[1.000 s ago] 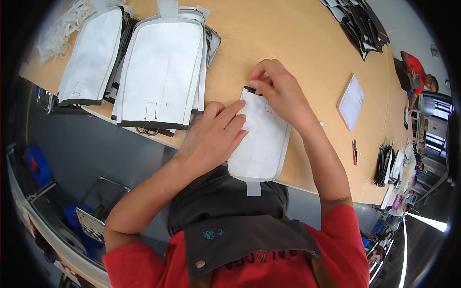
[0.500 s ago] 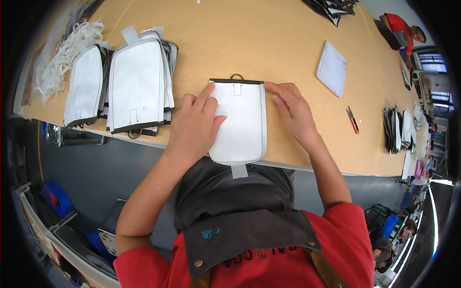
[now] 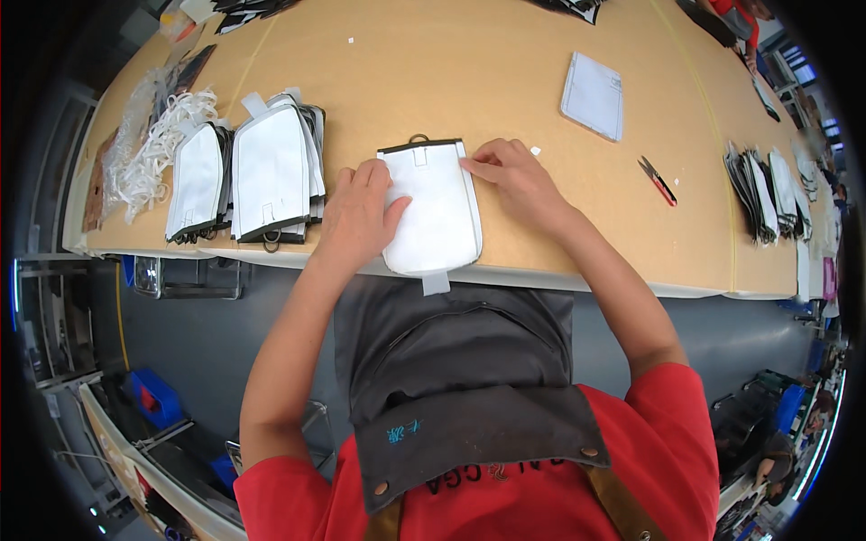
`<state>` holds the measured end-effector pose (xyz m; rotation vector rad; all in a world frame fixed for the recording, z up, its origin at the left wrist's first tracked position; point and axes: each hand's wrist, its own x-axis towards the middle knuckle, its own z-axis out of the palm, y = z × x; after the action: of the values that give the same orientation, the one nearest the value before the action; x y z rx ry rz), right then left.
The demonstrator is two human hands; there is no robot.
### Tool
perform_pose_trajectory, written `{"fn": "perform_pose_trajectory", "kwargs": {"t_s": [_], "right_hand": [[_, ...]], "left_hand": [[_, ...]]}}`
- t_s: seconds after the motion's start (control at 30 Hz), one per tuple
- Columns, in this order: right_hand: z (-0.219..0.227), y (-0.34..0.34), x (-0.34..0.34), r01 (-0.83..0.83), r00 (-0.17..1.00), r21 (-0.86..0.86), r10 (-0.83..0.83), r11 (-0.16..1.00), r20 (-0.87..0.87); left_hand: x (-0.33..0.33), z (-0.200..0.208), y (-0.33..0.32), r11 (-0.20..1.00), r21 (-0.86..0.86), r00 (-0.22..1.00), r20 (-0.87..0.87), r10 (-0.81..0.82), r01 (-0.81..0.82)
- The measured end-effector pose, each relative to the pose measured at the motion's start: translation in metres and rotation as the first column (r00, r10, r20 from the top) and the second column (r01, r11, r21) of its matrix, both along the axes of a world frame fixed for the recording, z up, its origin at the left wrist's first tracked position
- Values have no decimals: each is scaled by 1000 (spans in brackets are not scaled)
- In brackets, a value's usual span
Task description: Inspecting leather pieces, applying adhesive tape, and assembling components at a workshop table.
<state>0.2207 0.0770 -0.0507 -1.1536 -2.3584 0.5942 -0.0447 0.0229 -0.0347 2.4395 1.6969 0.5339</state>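
Note:
A white panel piece (image 3: 433,216) with dark edging lies on the table's near edge in front of me. It has a dark band and a metal ring (image 3: 419,139) at its far end, and a pale tab (image 3: 436,283) hanging over the table edge. My left hand (image 3: 357,215) rests along its left side, thumb spread over the white face and fingers by the edge. At the upper right side, my right hand (image 3: 514,180) has thumb and forefinger closed on the panel's edge; the fingertips partly hide that spot.
To the left stand two stacks of similar panels (image 3: 271,171), with a heap of white cord (image 3: 185,113) behind. Far right lie a flat whitish block (image 3: 593,96), red-handled snips (image 3: 658,182) and more stacked pieces (image 3: 762,194). Another person (image 3: 744,22) is at the far right corner.
My right hand has gone from straight fingers at the far right corner to a pinch slightly lower on the edge. My left fingers have slid down from the far left corner. The view has shifted.

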Motion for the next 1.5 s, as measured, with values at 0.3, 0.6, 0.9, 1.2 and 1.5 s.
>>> {"fn": "perform_pose_trajectory", "kwargs": {"t_s": [0.3,0.6,0.9,1.2,1.5], "right_hand": [[29,-42,27,-125,985,-195,99,973,-140],[11,-96,-20,-263,963,271,268,926,20],[51,-66,-20,-28,971,235,82,972,-223],[123,-38,24,-160,710,-488,-244,858,-660],[126,-52,19,-255,743,-565,-215,785,-634]], "left_hand": [[-23,13,-49,997,10,961,268,70,-76],[-8,14,-105,1000,4,948,317,10,-11],[-24,31,-112,979,-60,799,569,192,-193],[2,70,-79,991,-126,410,907,95,50],[27,77,-78,918,-250,76,968,239,306]]}}
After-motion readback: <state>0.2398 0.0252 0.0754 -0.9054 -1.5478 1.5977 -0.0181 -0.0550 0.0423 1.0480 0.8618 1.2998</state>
